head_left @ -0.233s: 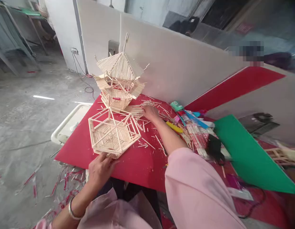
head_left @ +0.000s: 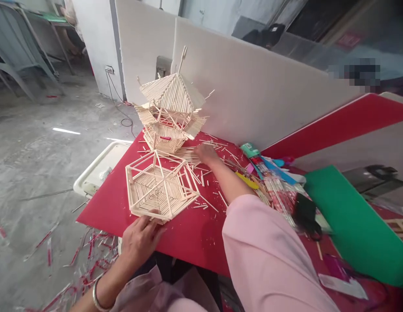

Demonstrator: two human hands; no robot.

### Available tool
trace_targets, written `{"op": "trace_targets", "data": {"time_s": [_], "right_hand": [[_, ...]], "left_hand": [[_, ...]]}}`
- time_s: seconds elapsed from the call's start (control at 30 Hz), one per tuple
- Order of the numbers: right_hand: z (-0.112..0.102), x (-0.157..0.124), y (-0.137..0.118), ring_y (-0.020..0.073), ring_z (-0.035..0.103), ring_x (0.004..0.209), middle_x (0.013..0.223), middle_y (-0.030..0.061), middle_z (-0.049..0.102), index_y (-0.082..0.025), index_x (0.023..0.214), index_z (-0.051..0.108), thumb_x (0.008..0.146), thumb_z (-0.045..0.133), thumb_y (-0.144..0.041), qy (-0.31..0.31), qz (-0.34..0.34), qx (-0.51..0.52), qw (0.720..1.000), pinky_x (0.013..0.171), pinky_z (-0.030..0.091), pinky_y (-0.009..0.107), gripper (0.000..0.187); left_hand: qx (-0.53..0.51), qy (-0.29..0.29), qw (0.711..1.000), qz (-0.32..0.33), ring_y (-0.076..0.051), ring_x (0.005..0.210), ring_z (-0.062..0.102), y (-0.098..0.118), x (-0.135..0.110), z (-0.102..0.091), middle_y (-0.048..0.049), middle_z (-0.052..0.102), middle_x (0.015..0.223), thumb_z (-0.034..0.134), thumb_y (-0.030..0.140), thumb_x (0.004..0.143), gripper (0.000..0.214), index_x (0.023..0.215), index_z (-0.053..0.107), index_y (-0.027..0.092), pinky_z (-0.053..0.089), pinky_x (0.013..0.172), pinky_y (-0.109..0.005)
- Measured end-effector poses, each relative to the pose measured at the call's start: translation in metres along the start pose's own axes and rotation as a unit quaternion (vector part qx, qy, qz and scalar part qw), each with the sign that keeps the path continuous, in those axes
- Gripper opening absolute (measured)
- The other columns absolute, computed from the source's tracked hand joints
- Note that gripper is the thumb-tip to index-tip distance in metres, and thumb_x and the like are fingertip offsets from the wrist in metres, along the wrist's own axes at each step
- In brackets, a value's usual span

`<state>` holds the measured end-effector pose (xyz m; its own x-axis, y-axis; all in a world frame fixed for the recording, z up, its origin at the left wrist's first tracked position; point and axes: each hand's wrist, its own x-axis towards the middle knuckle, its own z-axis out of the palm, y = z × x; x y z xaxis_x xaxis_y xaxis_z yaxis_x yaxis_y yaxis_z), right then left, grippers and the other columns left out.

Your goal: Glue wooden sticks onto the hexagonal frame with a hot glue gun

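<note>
A hexagonal frame of thin wooden sticks (head_left: 158, 186) lies on the red board (head_left: 188, 229). My left hand (head_left: 139, 240) rests at the frame's near edge, its fingers touching the rim. Behind the frame stands a tiered stick pagoda (head_left: 172, 112) with a pointed roof. My right hand (head_left: 206, 154) reaches far across to a flat pile of loose sticks (head_left: 188, 154) at the pagoda's base, fingers curled down onto them. Whether it grips any stick is hidden.
Loose sticks litter the red board. To the right lie bundled sticks in wrappers (head_left: 279, 195), a teal glue bottle (head_left: 250, 150), a black object (head_left: 307, 214) and a green sheet (head_left: 354, 225). White panels (head_left: 269, 91) wall the back. A white tray (head_left: 97, 169) sits at the left edge.
The view has shifted slightly. Both hands stay where they were, the left at the frame's edge and the right on the stick pile.
</note>
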<state>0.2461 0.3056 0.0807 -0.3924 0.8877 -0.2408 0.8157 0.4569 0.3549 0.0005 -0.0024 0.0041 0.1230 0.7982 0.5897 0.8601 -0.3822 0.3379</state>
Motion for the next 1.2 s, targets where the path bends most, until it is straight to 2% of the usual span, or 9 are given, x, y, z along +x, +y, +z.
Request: {"op": "trace_targets", "data": {"time_s": [0.33, 0.47, 0.6, 0.67, 0.8, 0.9, 1.0, 1.1, 1.2], "right_hand": [[-0.009, -0.045, 0.031, 0.0303, 0.055, 0.117, 0.119, 0.0234, 0.065, -0.008, 0.113, 0.071, 0.094, 0.035, -0.008, 0.073, 0.061, -0.01, 0.995, 0.079, 0.046, 0.035, 0.041], [-0.024, -0.099, 0.056, 0.0318, 0.061, 0.108, 0.115, 0.0258, 0.066, -0.005, 0.107, 0.072, 0.092, 0.035, -0.007, 0.098, 0.137, 0.002, 0.986, 0.076, 0.046, 0.036, 0.041], [-0.025, -0.182, 0.061, 0.028, 0.066, 0.091, 0.105, 0.0193, 0.071, -0.012, 0.102, 0.074, 0.096, 0.042, -0.029, 0.164, 0.233, 0.103, 0.953, 0.074, 0.047, 0.036, 0.037], [-0.019, -0.232, 0.039, 0.0225, 0.068, 0.081, 0.092, 0.0117, 0.074, -0.017, 0.106, 0.073, 0.095, 0.049, -0.037, 0.203, 0.236, 0.222, 0.924, 0.07, 0.049, 0.032, 0.034], [-0.001, -0.314, -0.065, 0.0169, 0.065, 0.061, 0.079, 0.0063, 0.073, -0.021, 0.105, 0.069, 0.086, 0.058, -0.059, 0.185, 0.206, 0.609, 0.743, 0.053, 0.05, 0.026, 0.044], [0.013, -0.332, -0.161, 0.016, 0.066, 0.064, 0.08, 0.0067, 0.073, -0.02, 0.098, 0.067, 0.087, 0.06, -0.058, 0.1, 0.125, 0.766, 0.623, 0.051, 0.05, 0.023, 0.04], [0.021, -0.318, -0.233, 0.014, 0.064, 0.062, 0.075, 0.0034, 0.071, -0.02, 0.09, 0.067, 0.088, 0.06, -0.053, 0.081, 0.072, 0.832, 0.545, 0.053, 0.049, 0.022, 0.034], [0.024, -0.301, -0.266, 0.0133, 0.061, 0.058, 0.065, -0.0001, 0.066, -0.019, 0.083, 0.066, 0.089, 0.059, -0.048, 0.108, 0.032, 0.852, 0.512, 0.056, 0.05, 0.023, 0.031], [0.028, -0.297, -0.268, 0.0138, 0.063, 0.062, 0.069, 0.0007, 0.069, -0.018, 0.087, 0.071, 0.092, 0.057, -0.043, 0.107, -0.023, 0.818, 0.565, 0.06, 0.05, 0.023, 0.029]], "left_hand": [[0.015, 0.007, 1.0, 0.001, -0.018, 0.075, 0.07, 0.002, 0.003, 0.0, -0.0053, 0.073, 0.086, 0.065, 0.03, 0.089, 0.012, 0.092, 0.074, 0.021, 0.05, 0.067, -0.027], [0.023, 0.001, 1.0, -0.009, -0.018, 0.073, 0.07, 0.003, 0.002, 0.0, -0.0057, 0.074, 0.089, 0.064, 0.031, 0.089, 0.016, 0.097, 0.074, 0.022, 0.048, 0.06, -0.027], [-0.003, -0.024, 0.999, -0.022, -0.019, 0.078, 0.071, 0.011, 0.004, 0.003, -0.0077, 0.074, 0.102, 0.066, 0.03, 0.088, 0.02, 0.104, 0.073, 0.021, 0.05, 0.061, -0.027], [-0.044, -0.007, 0.998, -0.044, -0.019, 0.08, 0.071, 0.017, 0.006, 0.003, -0.0078, 0.074, 0.105, 0.063, 0.028, 0.089, 0.017, 0.102, 0.072, 0.021, 0.051, 0.062, -0.026], [-0.194, 0.06, 0.975, -0.09, -0.014, 0.072, 0.067, 0.032, 0.008, -0.013, -0.0058, 0.072, 0.087, 0.057, 0.025, 0.093, 0.017, 0.087, 0.071, 0.019, 0.052, 0.064, -0.023], [-0.302, 0.0, 0.95, -0.084, -0.014, 0.072, 0.066, 0.046, 0.008, -0.034, -0.0064, 0.071, 0.082, 0.06, 0.028, 0.093, 0.02, 0.082, 0.072, 0.018, 0.052, 0.066, -0.022], [-0.369, -0.082, 0.918, -0.118, -0.016, 0.077, 0.069, 0.061, 0.003, -0.049, -0.0078, 0.074, 0.088, 0.06, 0.032, 0.093, 0.021, 0.092, 0.075, 0.017, 0.054, 0.068, -0.023], [-0.388, -0.102, 0.893, -0.204, -0.016, 0.066, 0.068, 0.07, -0.006, -0.054, -0.0038, 0.074, 0.075, 0.063, 0.034, 0.089, 0.02, 0.091, 0.075, 0.017, 0.054, 0.06, -0.023], [-0.373, -0.071, 0.887, -0.263, -0.015, 0.062, 0.066, 0.07, -0.014, -0.054, -0.0013, 0.071, 0.069, 0.065, 0.033, 0.086, 0.018, 0.088, 0.075, 0.018, 0.053, 0.057, -0.023]]}}
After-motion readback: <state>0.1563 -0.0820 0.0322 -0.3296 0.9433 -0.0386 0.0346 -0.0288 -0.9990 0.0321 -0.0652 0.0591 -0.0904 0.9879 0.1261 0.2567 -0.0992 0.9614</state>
